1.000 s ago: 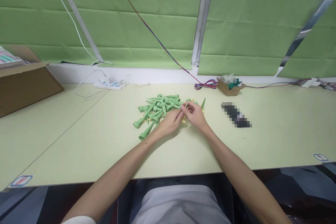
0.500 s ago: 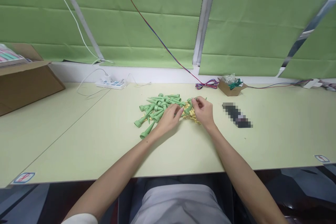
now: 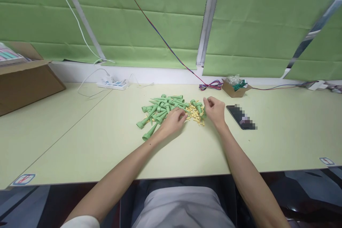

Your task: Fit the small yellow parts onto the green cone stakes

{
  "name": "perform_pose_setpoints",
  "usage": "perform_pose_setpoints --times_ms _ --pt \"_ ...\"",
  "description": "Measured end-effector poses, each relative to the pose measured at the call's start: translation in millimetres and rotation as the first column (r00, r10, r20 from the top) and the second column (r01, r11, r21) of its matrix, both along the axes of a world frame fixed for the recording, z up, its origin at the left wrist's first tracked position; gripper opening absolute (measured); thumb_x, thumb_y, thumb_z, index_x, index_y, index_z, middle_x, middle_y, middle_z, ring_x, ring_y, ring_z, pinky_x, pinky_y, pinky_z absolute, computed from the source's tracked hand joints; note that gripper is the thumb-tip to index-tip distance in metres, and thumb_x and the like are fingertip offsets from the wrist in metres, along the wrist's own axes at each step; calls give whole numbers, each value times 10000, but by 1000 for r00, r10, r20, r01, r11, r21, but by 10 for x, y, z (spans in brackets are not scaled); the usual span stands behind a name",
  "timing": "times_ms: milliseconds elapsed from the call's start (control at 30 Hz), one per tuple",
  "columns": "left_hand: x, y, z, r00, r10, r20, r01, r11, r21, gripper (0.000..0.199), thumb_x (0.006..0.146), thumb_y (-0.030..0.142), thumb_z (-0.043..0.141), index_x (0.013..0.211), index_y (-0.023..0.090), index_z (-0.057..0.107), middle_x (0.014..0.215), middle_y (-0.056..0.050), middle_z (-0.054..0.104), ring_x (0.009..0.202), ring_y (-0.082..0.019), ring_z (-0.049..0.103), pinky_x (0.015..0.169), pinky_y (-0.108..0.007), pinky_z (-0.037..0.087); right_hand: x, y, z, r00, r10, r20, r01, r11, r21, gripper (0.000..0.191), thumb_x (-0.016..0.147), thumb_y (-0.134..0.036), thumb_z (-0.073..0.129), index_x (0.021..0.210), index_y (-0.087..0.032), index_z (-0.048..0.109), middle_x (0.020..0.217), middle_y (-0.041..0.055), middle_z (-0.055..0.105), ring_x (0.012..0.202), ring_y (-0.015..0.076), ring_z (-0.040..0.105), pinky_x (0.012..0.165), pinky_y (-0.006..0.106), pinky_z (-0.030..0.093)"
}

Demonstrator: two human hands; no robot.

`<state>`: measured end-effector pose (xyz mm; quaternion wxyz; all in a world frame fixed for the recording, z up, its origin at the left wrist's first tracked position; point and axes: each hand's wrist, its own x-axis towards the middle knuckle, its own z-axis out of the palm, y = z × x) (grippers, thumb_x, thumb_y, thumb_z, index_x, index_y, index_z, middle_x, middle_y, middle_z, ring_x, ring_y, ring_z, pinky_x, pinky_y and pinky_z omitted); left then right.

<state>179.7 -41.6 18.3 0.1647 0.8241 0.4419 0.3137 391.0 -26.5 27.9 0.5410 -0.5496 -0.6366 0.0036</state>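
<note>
Many green plastic cone-shaped spikes with wide round ends (image 3: 160,108) lie in a loose heap on the table. To their right is a scatter of small yellow plastic pieces (image 3: 197,117), with a couple of green spikes (image 3: 196,104) lying across it. My left hand (image 3: 173,120) is closed at the heap's front right edge, thumb against curled fingers; what it holds, if anything, is too small to make out. Right of the yellow pieces, my right hand (image 3: 215,110) is closed in a pinch. Some green shows below its fingers, but whether it grips that is hidden.
A phone, partly pixelated (image 3: 242,117), lies right of my right hand. Behind stand a small cardboard box (image 3: 233,91) with plastic wrap and green ties, coiled red-blue wire (image 3: 211,85) and a power strip (image 3: 113,84). A large carton (image 3: 29,85) is far left.
My right hand has moved right, away from my left hand and the green spikes over the yellow pieces, leaving those in plain sight. My left hand has barely shifted.
</note>
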Motion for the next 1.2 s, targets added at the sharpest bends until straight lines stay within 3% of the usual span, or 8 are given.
perform_pose_setpoints --times_ms 200,533,800,1200 --pt "1 -13 -3 1000 -3 -28 3 1000 -6 235 960 294 471 779 182 571 864 -57 583 810 -197 548 740 -325 395 23 37 -43 989 -52 140 73 986 -149 377 881 -364 524 562 -217 385 513 -13 429 517 131 298 578 295 256" --pt "-1 -4 -17 999 -19 -49 20 1000 14 235 964 282 466 793 181 591 849 -51 592 800 -188 556 726 -317 402 9 -7 -15 909 -92 406 251 898 -360 263 882 -272 510 664 -185 630 648 64 606 634 173 474 575 292 216" --pt "6 -8 -29 998 -30 -57 31 999 16 237 963 274 465 793 177 599 833 -48 582 778 -182 550 710 -311 393 22 -31 32 867 -44 496 283 864 -417 257 886 -241 491 731 -190 689 740 94 675 730 203 565 584 300 227" --pt "-2 -16 -32 995 -53 -79 54 999 0 231 964 286 466 810 178 600 844 -53 585 782 -189 554 708 -316 398 12 -33 34 862 -20 507 296 831 -471 279 949 -369 521 831 -220 726 836 94 715 846 231 627 657 286 347"
